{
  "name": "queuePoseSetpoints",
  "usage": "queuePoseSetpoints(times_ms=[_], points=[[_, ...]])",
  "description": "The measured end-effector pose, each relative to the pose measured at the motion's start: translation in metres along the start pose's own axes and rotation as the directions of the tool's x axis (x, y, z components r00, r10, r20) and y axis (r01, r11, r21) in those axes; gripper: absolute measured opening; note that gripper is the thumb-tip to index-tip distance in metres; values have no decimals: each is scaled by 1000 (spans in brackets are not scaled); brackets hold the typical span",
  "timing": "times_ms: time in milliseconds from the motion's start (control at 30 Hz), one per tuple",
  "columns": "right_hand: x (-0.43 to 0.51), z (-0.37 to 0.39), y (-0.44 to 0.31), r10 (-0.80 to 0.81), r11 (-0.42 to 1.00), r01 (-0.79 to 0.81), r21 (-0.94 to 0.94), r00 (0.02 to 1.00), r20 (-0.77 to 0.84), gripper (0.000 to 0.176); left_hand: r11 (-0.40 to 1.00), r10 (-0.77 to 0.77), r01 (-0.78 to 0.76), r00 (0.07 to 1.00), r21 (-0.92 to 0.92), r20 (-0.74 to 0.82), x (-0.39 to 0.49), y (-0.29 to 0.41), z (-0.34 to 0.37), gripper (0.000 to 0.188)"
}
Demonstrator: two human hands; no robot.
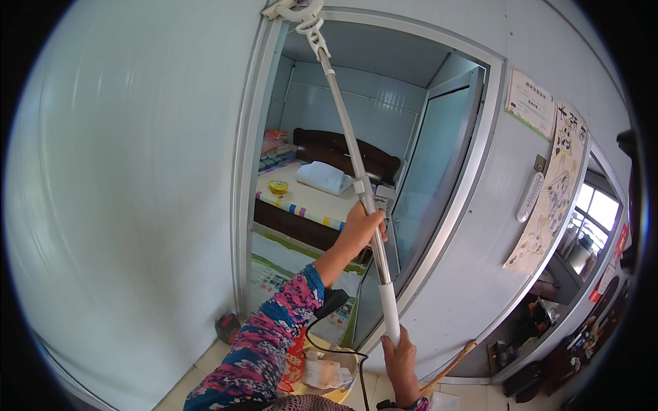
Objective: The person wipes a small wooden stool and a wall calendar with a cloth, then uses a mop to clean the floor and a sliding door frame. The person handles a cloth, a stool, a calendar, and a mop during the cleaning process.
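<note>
A long mop-type pole of metal and white plastic (345, 115) rises from my hands to the top left corner of the door frame (401, 25). Higher up, my left hand (362, 226) grips its metal shaft, in front of the open doorway. My right hand (400, 354) is closed round the white grip at the lower end. At the top, the white plastic head (298, 11) is against or close to the frame's corner; its upper part is cut off by the picture's edge.
Beyond the doorway stand a bed (303, 198) with a folded white quilt (321, 177) and an open glazed door (432, 169). A thermometer (530, 198) hangs on the right wall. Below are a yellow stool or table with bags (326, 372), a black cable (334, 350) and a wooden stick (452, 363).
</note>
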State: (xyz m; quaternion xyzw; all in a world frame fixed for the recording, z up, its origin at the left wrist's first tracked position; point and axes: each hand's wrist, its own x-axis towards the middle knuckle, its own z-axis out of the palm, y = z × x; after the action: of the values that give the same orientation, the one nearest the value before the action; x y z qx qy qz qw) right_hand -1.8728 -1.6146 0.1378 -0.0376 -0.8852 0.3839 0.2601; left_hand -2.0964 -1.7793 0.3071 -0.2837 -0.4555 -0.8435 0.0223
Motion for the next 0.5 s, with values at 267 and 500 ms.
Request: queuePoseSetpoints(times_ms=[267,500], points=[[-8,-17,20,59,965,-75,250,996,69,45,998,59,-59,998,-23,-10,-9,10,16,14],[-51,-46,67,62,955,-60,291,998,2,42,995,13,-20,998,99,68,-47,-25,76,18]])
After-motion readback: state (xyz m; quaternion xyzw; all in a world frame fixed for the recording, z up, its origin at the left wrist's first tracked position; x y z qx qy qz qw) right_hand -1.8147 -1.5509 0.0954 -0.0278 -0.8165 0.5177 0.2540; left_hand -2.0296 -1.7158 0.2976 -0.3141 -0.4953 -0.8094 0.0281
